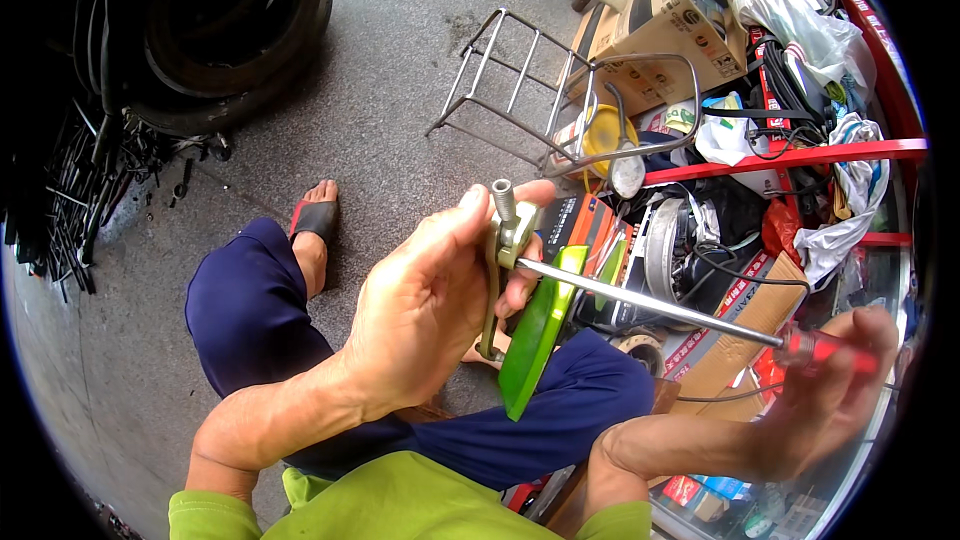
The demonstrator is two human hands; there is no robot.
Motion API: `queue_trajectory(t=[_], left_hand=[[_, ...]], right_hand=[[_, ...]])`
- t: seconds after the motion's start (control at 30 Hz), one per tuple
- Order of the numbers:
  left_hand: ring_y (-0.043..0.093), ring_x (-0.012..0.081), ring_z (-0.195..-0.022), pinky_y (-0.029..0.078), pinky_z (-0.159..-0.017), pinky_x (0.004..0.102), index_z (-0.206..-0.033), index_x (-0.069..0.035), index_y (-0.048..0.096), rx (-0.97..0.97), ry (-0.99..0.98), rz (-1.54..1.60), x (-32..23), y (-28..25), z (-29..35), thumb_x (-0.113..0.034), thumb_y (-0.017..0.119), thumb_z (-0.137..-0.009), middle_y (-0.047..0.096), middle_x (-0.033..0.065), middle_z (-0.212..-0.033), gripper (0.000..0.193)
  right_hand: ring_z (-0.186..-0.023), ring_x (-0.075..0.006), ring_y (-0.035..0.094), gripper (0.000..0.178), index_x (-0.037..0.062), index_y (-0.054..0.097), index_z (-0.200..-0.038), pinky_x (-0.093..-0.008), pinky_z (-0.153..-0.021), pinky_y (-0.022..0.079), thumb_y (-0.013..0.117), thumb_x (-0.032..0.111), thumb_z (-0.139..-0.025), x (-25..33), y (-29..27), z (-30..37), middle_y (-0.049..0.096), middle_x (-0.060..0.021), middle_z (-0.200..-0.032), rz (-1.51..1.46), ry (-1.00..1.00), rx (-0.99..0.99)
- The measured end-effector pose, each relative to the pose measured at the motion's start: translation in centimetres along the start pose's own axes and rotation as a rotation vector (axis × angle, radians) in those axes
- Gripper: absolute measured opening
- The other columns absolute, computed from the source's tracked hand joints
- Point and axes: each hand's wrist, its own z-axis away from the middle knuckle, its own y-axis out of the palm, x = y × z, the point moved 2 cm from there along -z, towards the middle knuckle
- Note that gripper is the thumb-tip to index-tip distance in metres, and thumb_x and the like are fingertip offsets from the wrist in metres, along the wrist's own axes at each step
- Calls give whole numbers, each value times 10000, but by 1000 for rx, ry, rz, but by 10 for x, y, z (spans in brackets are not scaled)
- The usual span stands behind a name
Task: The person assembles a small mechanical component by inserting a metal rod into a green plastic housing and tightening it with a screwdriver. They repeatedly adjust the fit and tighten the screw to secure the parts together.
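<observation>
My left hand [420, 305] is raised before me, its thumb and fingers closed on a metal bracket [511, 240] with a threaded stud pointing up. Beside the bracket, apparently joined to it, hangs a bright green curved plastic panel [540, 345]. In my right hand [835, 395] is the red handle of a long screwdriver [655, 305]; hand and handle are blurred. The shiny shank runs left to the bracket, where its tip meets the fitting below the stud. Whether the tip sits in a screw is hidden.
Cluttered goods fill the right side: a cardboard box [672, 30], a red metal frame [790, 156], bags and cables. A wire rack [510, 70] stands ahead. Tires [240, 30] and loose dark metal parts [70, 195] lie at left on the grey floor [400, 50].
</observation>
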Motion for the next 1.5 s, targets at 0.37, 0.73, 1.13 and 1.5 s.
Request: queue_trajectory(t=[0.37, 0.73, 1.13, 1.5], left_hand=[[463, 142, -760, 373, -747, 259, -1251, 105, 408, 52, 57, -7, -3, -2, 0, -272, 337, -966, 522, 61, -877, 478], [481, 137, -722, 372, -723, 255, -1100, 58, 537, -50, -33, 18, -10, 1, 1, -576, 320, -908, 528, 35, -800, 697], [471, 160, -724, 377, -717, 258, -954, 48, 573, -131, 6, -15, -3, -1, -1, -390, 413, -890, 529, 62, -786, 471], [455, 128, -753, 362, -699, 240, -950, -1, 561, -82, -55, -35, -2, -6, 0, -548, 324, -922, 513, 36, -810, 597]], right_hand=[[-567, -74, 474, 495, -24, 451, -1044, -146, -453, 351, 693, 334, -801, -2, 3, -7, 490, -99, -717, -105, -121, 160], [-448, -50, 442, 443, -23, 455, -929, -124, -399, 355, 692, 330, -804, 4, 19, -11, 502, -128, -772, -181, -156, 150], [-561, -55, 428, 429, -8, 518, -981, -155, -465, 358, 614, 390, -850, 12, 12, -3, 448, -42, -776, 0, -33, 89], [-565, -119, 526, 410, -21, 513, -1008, -174, -469, 450, 577, 359, -867, 17, -15, 8, 431, -85, -824, 42, -48, 203]])
